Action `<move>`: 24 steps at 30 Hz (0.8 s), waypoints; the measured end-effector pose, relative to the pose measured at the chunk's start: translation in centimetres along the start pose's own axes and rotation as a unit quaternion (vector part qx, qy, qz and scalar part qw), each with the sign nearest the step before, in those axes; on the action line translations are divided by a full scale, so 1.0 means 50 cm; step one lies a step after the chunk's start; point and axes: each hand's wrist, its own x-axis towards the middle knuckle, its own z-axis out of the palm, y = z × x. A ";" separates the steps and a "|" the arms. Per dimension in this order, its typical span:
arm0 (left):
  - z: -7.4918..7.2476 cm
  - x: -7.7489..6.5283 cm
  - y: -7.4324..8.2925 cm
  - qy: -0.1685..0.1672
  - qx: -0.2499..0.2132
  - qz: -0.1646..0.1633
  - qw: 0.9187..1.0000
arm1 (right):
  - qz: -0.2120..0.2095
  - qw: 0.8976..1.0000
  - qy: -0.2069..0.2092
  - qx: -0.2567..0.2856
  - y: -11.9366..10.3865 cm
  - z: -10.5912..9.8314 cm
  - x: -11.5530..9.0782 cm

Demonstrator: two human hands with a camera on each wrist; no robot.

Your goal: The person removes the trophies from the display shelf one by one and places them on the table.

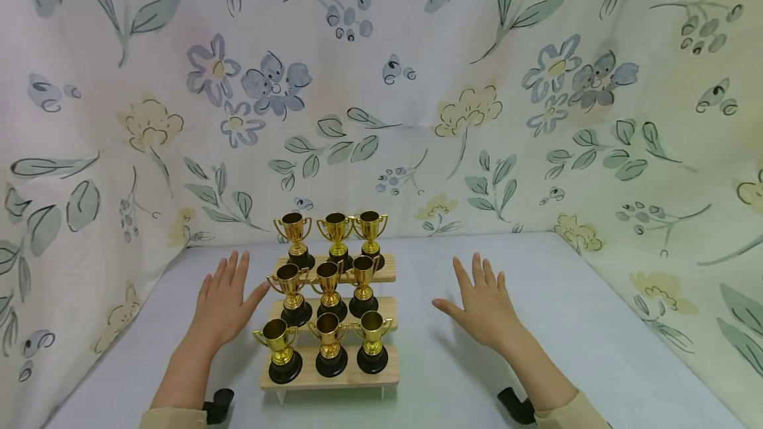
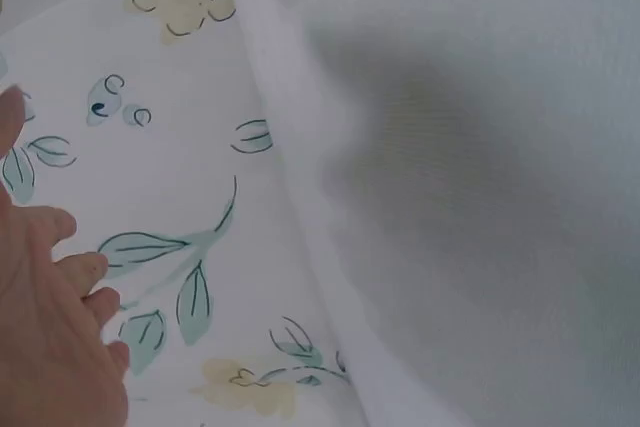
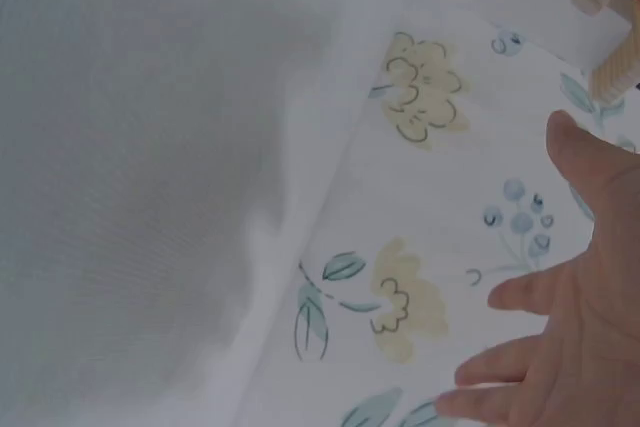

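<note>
On the white table [image 1: 429,376], backed by a flowered curtain [image 1: 381,98], a three-step wooden stand [image 1: 334,382] is flanked by the left hand [image 1: 223,303] and, farther off, the right hand [image 1: 485,310], fingers spread apart on both! The whole stand is shown by the head view alone, while just wooden edges [image 3: 615,69] are caught in a corner by the right wrist view. Nine gold trophies [image 1: 328,278] are counted, three per step, with two black wrist pieces [image 1: 218,406] spotted too.
</note>
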 end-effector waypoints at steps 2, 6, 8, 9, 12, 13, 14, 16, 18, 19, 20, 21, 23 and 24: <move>-0.006 0.005 0.003 0.011 -0.018 0.000 1.000 | -0.009 1.000 0.004 0.002 -0.001 -0.001 0.000; -0.023 0.012 0.015 0.018 -0.104 -0.011 0.994 | -0.019 1.000 0.010 0.012 -0.004 -0.004 0.002; -0.031 0.015 0.022 0.016 -0.163 -0.015 0.986 | -0.020 0.999 0.014 0.022 -0.007 -0.006 0.002; -0.035 0.016 0.026 0.013 -0.194 -0.015 0.981 | -0.019 0.999 0.016 0.029 -0.008 -0.007 0.002; -0.040 0.022 0.036 0.001 -0.271 -0.005 0.963 | -0.018 0.998 0.023 0.053 -0.015 -0.011 0.001; -0.041 0.024 0.039 -0.003 -0.295 -0.001 0.955 | -0.019 0.997 0.027 0.063 -0.017 -0.013 0.001; -0.042 0.026 0.042 -0.006 -0.315 0.002 0.949 | -0.019 0.997 0.031 0.071 -0.019 -0.014 0.001; -0.042 0.030 0.045 -0.012 -0.347 0.007 0.938 | -0.020 0.995 0.040 0.085 -0.025 -0.017 0.001; -0.042 0.034 0.047 -0.016 -0.374 0.013 0.927 | -0.022 0.994 0.052 0.097 -0.029 -0.021 0.001; -0.041 0.035 0.046 -0.020 -0.384 0.016 0.923 | -0.025 0.993 0.058 0.102 -0.032 -0.023 0.000; -0.040 0.035 0.046 -0.023 -0.391 0.020 0.920 | -0.026 0.992 0.063 0.107 -0.034 -0.025 0.000; -0.038 0.036 0.045 -0.028 -0.396 0.021 0.918 | -0.029 0.991 0.069 0.111 -0.036 -0.028 -0.001; -0.036 0.036 0.045 -0.035 -0.401 0.025 0.915 | -0.036 0.989 0.081 0.121 -0.041 -0.033 -0.002; -0.034 0.036 0.044 -0.040 -0.402 0.026 0.914 | -0.040 0.987 0.087 0.125 -0.043 -0.035 -0.003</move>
